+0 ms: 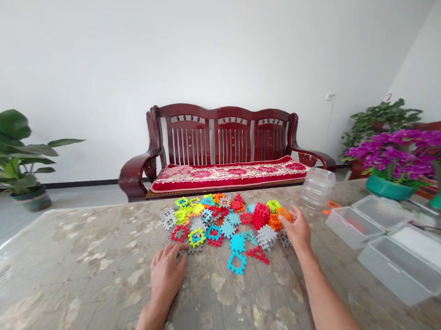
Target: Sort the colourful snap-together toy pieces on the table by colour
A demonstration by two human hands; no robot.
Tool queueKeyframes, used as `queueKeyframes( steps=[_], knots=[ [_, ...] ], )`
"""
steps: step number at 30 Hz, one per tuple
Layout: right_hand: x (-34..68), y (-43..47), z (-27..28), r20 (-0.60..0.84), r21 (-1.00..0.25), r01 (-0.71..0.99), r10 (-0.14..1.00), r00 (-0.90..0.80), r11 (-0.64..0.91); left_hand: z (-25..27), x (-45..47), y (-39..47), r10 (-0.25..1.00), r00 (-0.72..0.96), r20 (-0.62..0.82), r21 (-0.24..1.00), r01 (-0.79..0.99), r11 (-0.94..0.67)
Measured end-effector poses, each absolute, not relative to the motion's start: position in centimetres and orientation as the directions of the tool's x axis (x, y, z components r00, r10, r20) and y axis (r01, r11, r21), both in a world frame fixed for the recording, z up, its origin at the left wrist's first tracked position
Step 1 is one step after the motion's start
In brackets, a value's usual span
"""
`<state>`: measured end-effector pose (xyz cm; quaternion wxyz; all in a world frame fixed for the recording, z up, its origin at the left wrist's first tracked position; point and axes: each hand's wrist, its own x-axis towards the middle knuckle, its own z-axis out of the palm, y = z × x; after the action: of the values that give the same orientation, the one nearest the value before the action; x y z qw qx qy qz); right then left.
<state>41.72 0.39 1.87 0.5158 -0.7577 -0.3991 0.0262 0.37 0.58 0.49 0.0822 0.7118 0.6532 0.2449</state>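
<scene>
A pile of interlocking plastic tiles with notched edges lies on the table before me, in red, blue, grey, orange and lime. My right hand (298,230) is at the pile's right side, with thumb and fingers on an orange tile (284,213). Close by are a stack of red tiles (261,216) and a stack of grey ones (267,237). My left hand (167,269) rests palm down at the near left edge, fingers stretched out beside a lime tile (197,237). A blue frame tile (237,262) lies nearest to me.
The table (81,273) has a patterned cover. On the right stand open clear plastic boxes (402,268), a clear container (318,189) and purple flowers (410,153) in a green pot. Behind the table is a wooden bench (226,135). A potted plant (18,157) stands left.
</scene>
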Motion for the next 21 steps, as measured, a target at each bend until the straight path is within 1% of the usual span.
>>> queueKeyframes(
  steps=[6,14,16,18,19,21],
  knots=[
    [41.9,1.0,0.5,0.340,-0.847,0.523,0.660,0.670,-0.095,0.3,0.3,0.6,0.968,0.034,0.247,0.435,0.889,-0.142],
    [42.3,0.6,0.4,0.404,-0.822,0.560,0.590,0.699,-0.099,0.4,0.4,0.6,0.964,0.039,0.263,0.434,0.888,-0.154],
    [41.8,0.4,0.8,0.457,-0.817,0.576,0.560,0.691,-0.044,0.5,0.4,0.5,0.963,0.040,0.266,0.435,0.887,-0.157],
    [40.8,0.2,1.6,0.543,-0.790,0.611,0.523,0.658,0.051,0.7,0.5,0.4,0.964,0.032,0.265,0.433,0.889,-0.148],
    [40.1,0.0,2.0,0.600,-0.757,0.644,0.504,0.620,0.108,0.7,0.5,0.4,0.965,0.027,0.263,0.432,0.891,-0.142],
    [38.1,-0.4,3.0,0.727,-0.649,0.725,0.469,0.501,0.230,0.8,0.6,0.4,0.966,0.022,0.256,0.431,0.892,-0.135]
  ],
)
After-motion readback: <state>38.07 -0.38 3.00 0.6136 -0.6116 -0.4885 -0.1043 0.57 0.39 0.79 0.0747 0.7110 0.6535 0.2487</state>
